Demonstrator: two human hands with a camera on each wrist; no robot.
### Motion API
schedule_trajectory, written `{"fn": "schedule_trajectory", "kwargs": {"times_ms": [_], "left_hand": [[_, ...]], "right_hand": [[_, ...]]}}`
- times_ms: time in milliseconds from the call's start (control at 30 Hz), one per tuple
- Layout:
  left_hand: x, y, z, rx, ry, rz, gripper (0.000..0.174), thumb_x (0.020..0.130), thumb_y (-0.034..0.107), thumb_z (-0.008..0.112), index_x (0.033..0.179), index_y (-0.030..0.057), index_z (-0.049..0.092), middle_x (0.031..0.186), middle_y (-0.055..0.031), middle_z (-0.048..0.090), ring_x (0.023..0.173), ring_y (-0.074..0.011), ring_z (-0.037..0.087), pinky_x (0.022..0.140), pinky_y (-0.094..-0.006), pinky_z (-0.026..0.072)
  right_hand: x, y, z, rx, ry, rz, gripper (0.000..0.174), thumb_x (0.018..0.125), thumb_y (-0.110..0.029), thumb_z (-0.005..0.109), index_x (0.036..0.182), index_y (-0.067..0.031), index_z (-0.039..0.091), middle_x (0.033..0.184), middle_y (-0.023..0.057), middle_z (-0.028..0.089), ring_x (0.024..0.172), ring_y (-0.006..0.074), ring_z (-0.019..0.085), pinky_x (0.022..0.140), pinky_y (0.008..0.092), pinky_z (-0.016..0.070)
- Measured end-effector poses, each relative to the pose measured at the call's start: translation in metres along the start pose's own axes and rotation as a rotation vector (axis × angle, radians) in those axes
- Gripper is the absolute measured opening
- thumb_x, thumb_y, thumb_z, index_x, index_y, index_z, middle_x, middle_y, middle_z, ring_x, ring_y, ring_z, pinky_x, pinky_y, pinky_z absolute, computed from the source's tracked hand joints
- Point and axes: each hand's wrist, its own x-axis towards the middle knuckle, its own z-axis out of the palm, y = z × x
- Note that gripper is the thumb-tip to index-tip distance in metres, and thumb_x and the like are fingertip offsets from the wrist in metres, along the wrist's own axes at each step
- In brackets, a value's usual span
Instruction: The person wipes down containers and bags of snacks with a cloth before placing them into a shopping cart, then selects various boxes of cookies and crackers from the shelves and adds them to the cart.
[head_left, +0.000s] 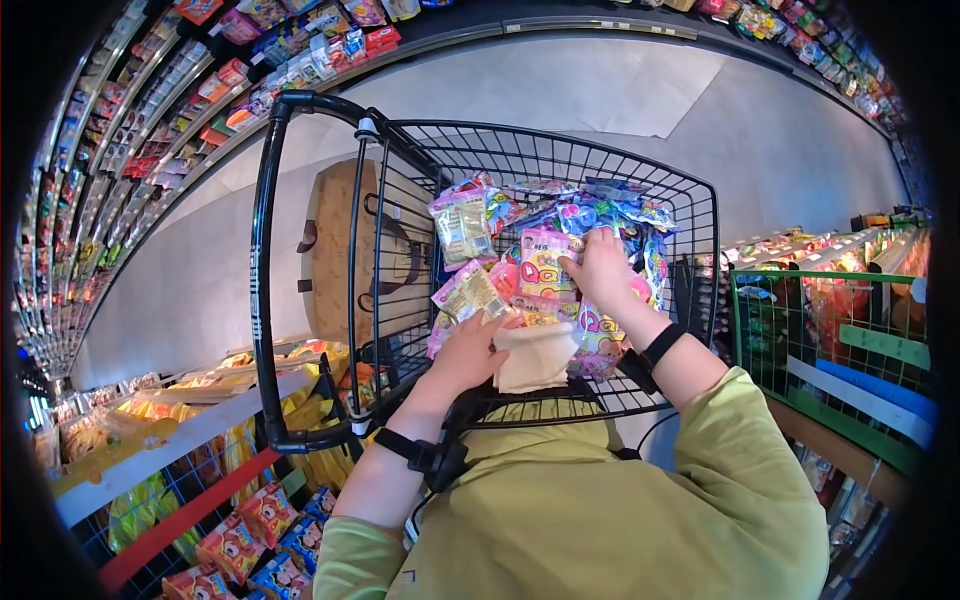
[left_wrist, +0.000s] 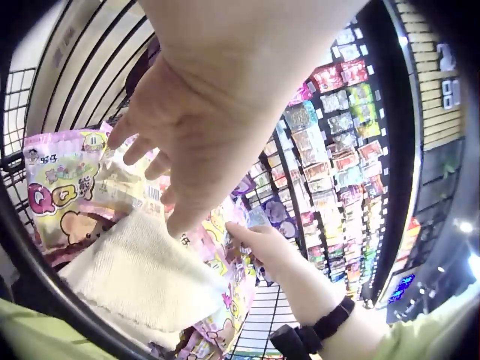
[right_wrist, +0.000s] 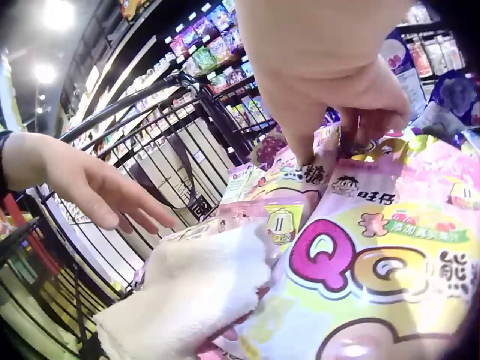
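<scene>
A black wire shopping cart holds many pink-and-yellow candy bags marked QQ. My right hand reaches into the pile, its thumb and bent fingers pinching the upper edge of a pink QQ candy bag; the fingertips are partly hidden in the right wrist view. Loosely extended, the fingers of my left hand lie over a candy bag with a gold back, beside a folded cream cloth. That cloth covers part of the bags near the cart's front side.
Blue candy bags fill the cart's far side. A cardboard box shows beyond the handle end. Snack shelves curve along the left and back. Green wire bins stand at the right, and more snack packs at lower left.
</scene>
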Motion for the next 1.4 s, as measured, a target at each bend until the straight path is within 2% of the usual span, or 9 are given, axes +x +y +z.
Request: {"fn": "schedule_trajectory", "kwargs": {"times_ms": [333, 400, 433, 567, 600, 667, 800, 933, 1400], "left_hand": [[-0.04, 0.061, -0.067, -0.304, 0.382, 0.215, 0.07, 0.075, 0.021, 0.073, 0.134, 0.0017, 0.041, 0.131, -0.0243, 0.046, 0.123, -0.0376, 0.043, 0.103, -0.0411, 0.0353], [-0.05, 0.082, -0.078, -0.263, 0.498, 0.249, 0.072, 0.074, 0.018, 0.073, 0.135, 0.0016, 0.039, 0.132, -0.0244, 0.045, 0.124, -0.0376, 0.043, 0.101, -0.0418, 0.0366], [-0.053, 0.087, -0.081, -0.228, 0.611, 0.284, 0.074, 0.073, 0.015, 0.073, 0.136, 0.0014, 0.037, 0.133, -0.0245, 0.044, 0.125, -0.0377, 0.042, 0.1, -0.0425, 0.038], [-0.069, 0.083, -0.086, -0.157, 0.784, 0.173, 0.059, 0.081, 0.001, 0.062, 0.134, -0.0013, 0.036, 0.131, -0.0213, 0.047, 0.12, -0.0295, 0.05, 0.093, -0.0379, 0.0449], [-0.074, 0.081, -0.09, -0.144, 0.778, 0.178, 0.059, 0.081, 0.001, 0.062, 0.134, -0.0013, 0.036, 0.131, -0.0213, 0.047, 0.12, -0.0295, 0.05, 0.093, -0.0379, 0.0449], [-0.083, 0.077, -0.097, -0.915, 0.686, 0.107, 0.041, 0.09, 0.005, 0.053, 0.13, -0.0006, 0.041, 0.124, -0.0163, 0.053, 0.106, -0.0263, 0.059, 0.089, -0.0344, 0.0495], [-0.124, 0.086, -0.124, -1.56, 0.304, 0.114, 0.041, 0.096, 0.014, 0.044, 0.133, -0.0007, 0.034, 0.126, -0.0181, 0.051, 0.111, -0.03, 0.056, 0.091, -0.0438, 0.0511], [-0.143, 0.089, -0.128, -1.607, 0.151, 0.132, 0.043, 0.097, 0.021, 0.045, 0.132, -0.0014, 0.035, 0.127, -0.0167, 0.05, 0.112, -0.0288, 0.055, 0.094, -0.043, 0.0481], [-0.153, 0.09, -0.117, -1.456, 0.141, 0.219, 0.066, 0.096, 0.045, 0.033, 0.136, -0.0074, 0.024, 0.132, -0.0264, 0.042, 0.115, -0.0404, 0.051, 0.094, -0.0509, 0.0464]], "right_hand": [[-0.04, -0.059, -0.057, 0.652, -0.162, -0.151, 0.035, 0.077, -0.023, 0.066, 0.096, 0.0047, 0.056, 0.086, 0.0263, 0.061, 0.071, 0.0393, 0.062, 0.064, 0.0427, 0.0471], [-0.052, -0.076, -0.069, 0.968, -0.137, -0.084, 0.036, 0.081, -0.022, 0.066, 0.104, 0.0036, 0.054, 0.088, 0.0191, 0.063, 0.071, 0.0292, 0.065, 0.063, 0.0395, 0.0502], [-0.063, -0.095, -0.101, 1.384, -0.381, 0.102, 0.038, 0.085, -0.022, 0.065, 0.112, 0.001, 0.051, 0.093, 0.0091, 0.064, 0.082, 0.0174, 0.063, 0.067, 0.0336, 0.0533], [-0.079, -0.121, -0.146, 1.525, -0.543, -0.009, 0.035, 0.088, -0.021, 0.063, 0.114, -0.0024, 0.05, 0.1, 0.0042, 0.061, 0.094, 0.012, 0.06, 0.072, 0.0289, 0.0531], [-0.077, -0.119, -0.149, 1.539, -0.535, -0.011, 0.035, 0.088, -0.021, 0.063, 0.114, -0.0024, 0.05, 0.1, 0.0042, 0.061, 0.094, 0.012, 0.06, 0.072, 0.0289, 0.0531], [-0.071, -0.11, -0.151, 1.484, -0.663, -0.211, 0.035, 0.087, -0.021, 0.064, 0.113, -0.0029, 0.049, 0.102, 0.0038, 0.06, 0.088, 0.0091, 0.058, 0.07, 0.0253, 0.0499], [-0.073, -0.112, -0.139, 1.419, -0.258, -0.254, 0.029, 0.086, -0.021, 0.066, 0.104, -0.0024, 0.053, 0.09, 0.0017, 0.057, 0.077, 0.0057, 0.053, 0.067, 0.0206, 0.0436], [-0.086, -0.117, -0.149, 1.475, -0.757, -0.215, 0.033, 0.087, -0.021, 0.064, 0.111, -0.0008, 0.055, 0.088, 0.0021, 0.057, 0.068, 0.0055, 0.053, 0.057, 0.0212, 0.0435], [-0.1, -0.113, -0.14, 1.594, -0.739, -0.274, 0.034, 0.088, -0.011, 0.063, 0.119, -0.0025, 0.053, 0.092, -0.0023, 0.06, 0.076, 0.0039, 0.054, 0.062, 0.0198, 0.0452]]}}
